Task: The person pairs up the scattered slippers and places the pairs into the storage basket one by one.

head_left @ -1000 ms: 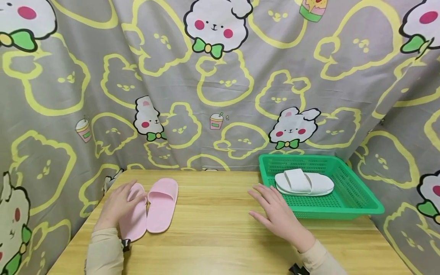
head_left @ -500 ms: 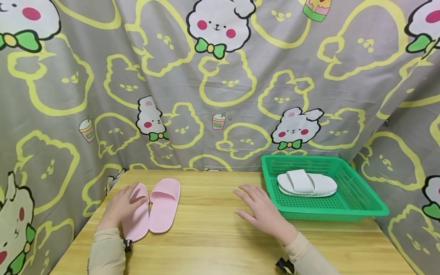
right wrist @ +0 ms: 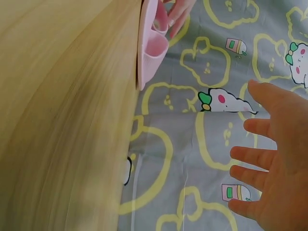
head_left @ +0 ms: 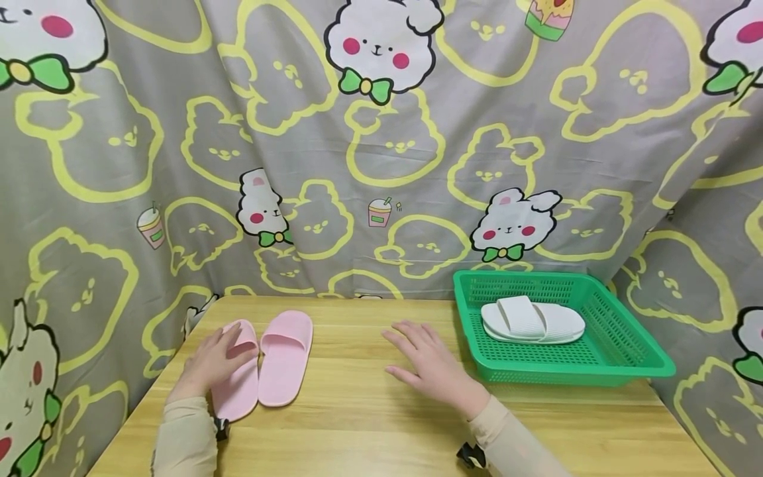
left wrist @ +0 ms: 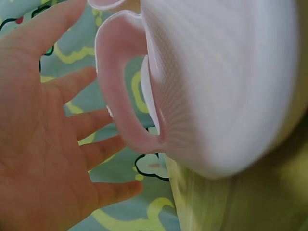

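Note:
Two pink slippers lie side by side at the table's left, toes away from me. My left hand (head_left: 210, 361) is over the left slipper (head_left: 238, 391), covering part of its strap. In the left wrist view its fingers (left wrist: 103, 122) are spread right at the strap (left wrist: 120, 86), not curled round it. The other pink slipper (head_left: 283, 368) lies just to the right. My right hand (head_left: 430, 364) is held over the middle of the table, fingers spread and holding nothing. Inside the green basket (head_left: 572, 372) rests a pair of white slippers (head_left: 530, 321), one stacked on the other.
The wooden table (head_left: 346, 424) ends at a grey patterned curtain (head_left: 322, 152) behind it and at both sides. The basket stands at the back right, its left wall to the right of my right hand.
My right hand has moved left, away from the basket, toward the middle of the table. The left hand stays at the left pink slipper. The slippers and basket have not moved.

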`<move>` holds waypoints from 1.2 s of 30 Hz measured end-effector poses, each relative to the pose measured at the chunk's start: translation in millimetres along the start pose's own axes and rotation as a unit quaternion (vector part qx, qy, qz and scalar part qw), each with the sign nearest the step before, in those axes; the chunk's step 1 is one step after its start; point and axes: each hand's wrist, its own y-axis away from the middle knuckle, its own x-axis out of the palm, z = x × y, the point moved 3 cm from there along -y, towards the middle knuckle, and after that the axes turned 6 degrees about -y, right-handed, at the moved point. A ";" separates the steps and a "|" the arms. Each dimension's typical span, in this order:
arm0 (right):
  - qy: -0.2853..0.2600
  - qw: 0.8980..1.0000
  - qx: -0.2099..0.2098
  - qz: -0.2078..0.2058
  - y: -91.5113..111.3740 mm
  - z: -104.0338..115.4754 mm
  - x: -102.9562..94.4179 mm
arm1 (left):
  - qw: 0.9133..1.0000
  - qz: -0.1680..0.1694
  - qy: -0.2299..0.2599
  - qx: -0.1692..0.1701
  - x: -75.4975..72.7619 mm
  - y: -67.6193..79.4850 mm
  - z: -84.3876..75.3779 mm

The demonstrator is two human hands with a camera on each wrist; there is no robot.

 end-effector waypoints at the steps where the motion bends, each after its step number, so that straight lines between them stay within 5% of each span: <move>1: -0.001 1.000 0.001 0.005 -1.6 0.9 1.4 | 1.000 0.003 0.000 -0.001 0.6 -0.4 0.5; 17: -0.014 0.999 0.013 0.045 -23.0 9.8 24.7 | 0.999 0.049 -0.001 -0.020 3.3 -5.4 3.6; 36: -0.034 0.994 0.022 0.097 -46.4 15.7 50.9 | 0.999 0.029 0.016 0.027 0.0 -6.9 -0.5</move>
